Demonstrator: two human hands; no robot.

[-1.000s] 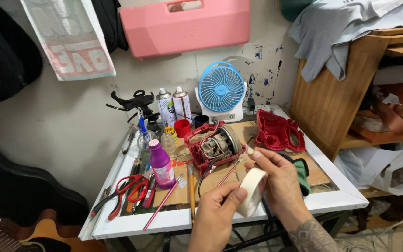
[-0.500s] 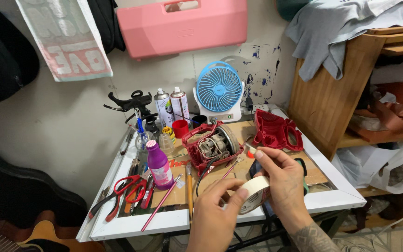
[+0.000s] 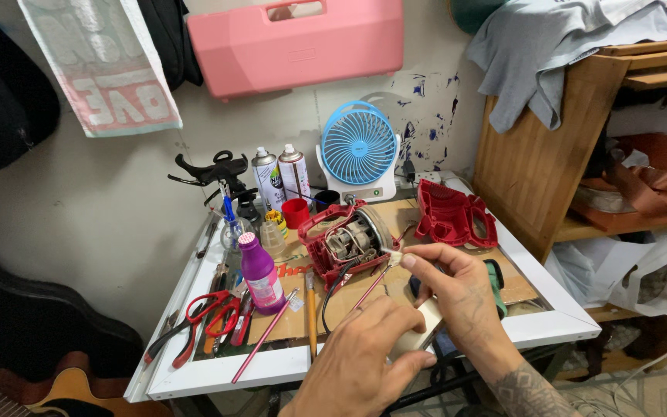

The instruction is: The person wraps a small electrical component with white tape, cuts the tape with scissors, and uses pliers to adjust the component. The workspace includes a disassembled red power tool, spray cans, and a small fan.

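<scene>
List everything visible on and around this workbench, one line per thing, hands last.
tape roll: 1, off-white, held between both hands at the front edge
motor housing: 1, red, open, mid-table on cardboard
housing cover: 1, red, right rear of the table
desk fan: 1, blue and white, back by the wall
spray cans: 2, silver, left of the fan
cup: 1, red, in front of the cans
bottle: 1, purple, left of the housing
scissors: 1, red-handled, front left
case: 1, pink, on the wall
table: 1, white
left hand: 1, on the roll
right hand: 1, pinching the tape end
</scene>
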